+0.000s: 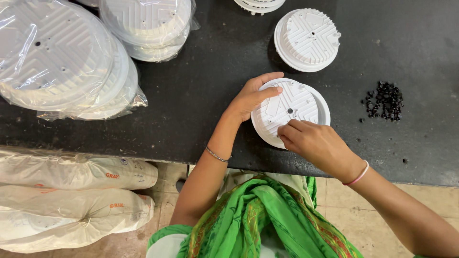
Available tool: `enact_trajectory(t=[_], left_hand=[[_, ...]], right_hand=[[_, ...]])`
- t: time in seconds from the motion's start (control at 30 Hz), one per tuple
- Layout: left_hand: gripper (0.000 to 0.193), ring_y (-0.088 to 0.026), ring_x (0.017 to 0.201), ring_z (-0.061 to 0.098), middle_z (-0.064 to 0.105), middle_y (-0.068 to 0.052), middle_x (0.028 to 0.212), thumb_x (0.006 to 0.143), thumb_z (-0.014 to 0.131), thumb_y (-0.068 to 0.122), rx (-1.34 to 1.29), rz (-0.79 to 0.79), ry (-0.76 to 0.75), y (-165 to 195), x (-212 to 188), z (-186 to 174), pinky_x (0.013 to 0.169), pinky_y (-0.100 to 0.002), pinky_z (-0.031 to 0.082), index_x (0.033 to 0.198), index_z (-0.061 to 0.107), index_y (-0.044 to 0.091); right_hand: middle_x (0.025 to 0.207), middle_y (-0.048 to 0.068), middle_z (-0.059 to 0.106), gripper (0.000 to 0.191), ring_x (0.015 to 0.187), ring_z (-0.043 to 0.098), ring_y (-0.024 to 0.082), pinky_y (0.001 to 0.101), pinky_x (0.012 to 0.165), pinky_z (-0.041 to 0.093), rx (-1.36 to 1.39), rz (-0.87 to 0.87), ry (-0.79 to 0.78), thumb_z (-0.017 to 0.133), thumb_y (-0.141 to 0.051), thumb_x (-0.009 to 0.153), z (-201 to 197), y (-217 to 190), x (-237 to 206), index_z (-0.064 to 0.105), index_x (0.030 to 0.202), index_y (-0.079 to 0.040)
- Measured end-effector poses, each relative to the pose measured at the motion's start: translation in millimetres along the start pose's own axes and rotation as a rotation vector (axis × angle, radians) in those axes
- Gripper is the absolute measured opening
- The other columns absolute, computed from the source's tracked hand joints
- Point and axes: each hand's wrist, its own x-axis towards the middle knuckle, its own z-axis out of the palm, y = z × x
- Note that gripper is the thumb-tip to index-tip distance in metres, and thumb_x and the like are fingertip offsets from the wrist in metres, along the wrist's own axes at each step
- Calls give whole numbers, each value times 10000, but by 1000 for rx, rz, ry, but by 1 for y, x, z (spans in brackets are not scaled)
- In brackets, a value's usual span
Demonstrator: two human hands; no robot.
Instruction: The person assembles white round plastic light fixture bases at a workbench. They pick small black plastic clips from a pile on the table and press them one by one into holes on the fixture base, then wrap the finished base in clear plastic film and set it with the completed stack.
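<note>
On the black bench (201, 95), a round white plastic housing (299, 102) lies ribbed side up near the front edge. The left hand (251, 98) cups its rim, fingers curled loosely on it. The right hand (315, 143) presses pinched fingertips (286, 131) onto its face; whether they pinch anything, I cannot tell. A pile of small black parts (385, 100) lies to the right.

We see a round white plastic disc (291, 107), matt and ribbed, on a rough dark stone table (201, 95). Far left, shiny clear plastic wrap (62, 62) covers more discs. Our green cloth (258, 215) looks soft.
</note>
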Motion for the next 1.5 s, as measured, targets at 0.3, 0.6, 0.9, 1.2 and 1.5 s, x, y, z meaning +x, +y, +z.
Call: enact_trajectory(t=[0.3, 0.6, 0.9, 1.2, 1.5], left_hand=[[609, -210, 1160, 672, 661, -186, 1332, 909, 723, 117, 4, -10, 15, -2, -3, -3, 980, -335, 564, 1460, 514, -39], [613, -220, 1172, 679, 660, -191, 1340, 900, 720, 128, 47, -19, 40, -3, -2, -6, 985, -335, 569, 1456, 515, -29], [620, -222, 1178, 676, 666, -194, 1333, 901, 722, 131, 37, -21, 36, -5, -2, -7, 999, -336, 561, 1460, 514, -36], [643, -221, 1184, 662, 661, -193, 1334, 907, 733, 126, -12, 0, -10, -6, -3, -5, 1004, -336, 550, 1476, 493, -54], [655, -233, 1195, 658, 650, -206, 1347, 911, 737, 135, -55, -15, -7, -8, -9, 0, 1012, -343, 548, 1476, 475, -70]], right_hand=[[883, 73, 629, 233, 773, 692, 253, 391, 611, 564, -44, -14, -72, 668, -155, 869, 6, -2, -1, 631, 1078, -59], [926, 55, 663, 261, 807, 710, 247, 371, 625, 569, 0, -27, -16, 654, -85, 832, 11, -2, -5, 640, 1092, -69], [1089, 84, 743, 293, 875, 740, 271, 364, 723, 610, 135, 30, 152, 684, -42, 843, 24, 1, -20, 720, 1134, -60], [1102, 66, 750, 251, 915, 740, 262, 362, 761, 603, 167, 38, 145, 685, -35, 845, 27, 3, -22, 739, 1087, -78], [1033, 58, 753, 186, 849, 732, 260, 364, 750, 590, 294, 119, 122, 698, -130, 896, 21, 4, -22, 762, 1069, -102]])
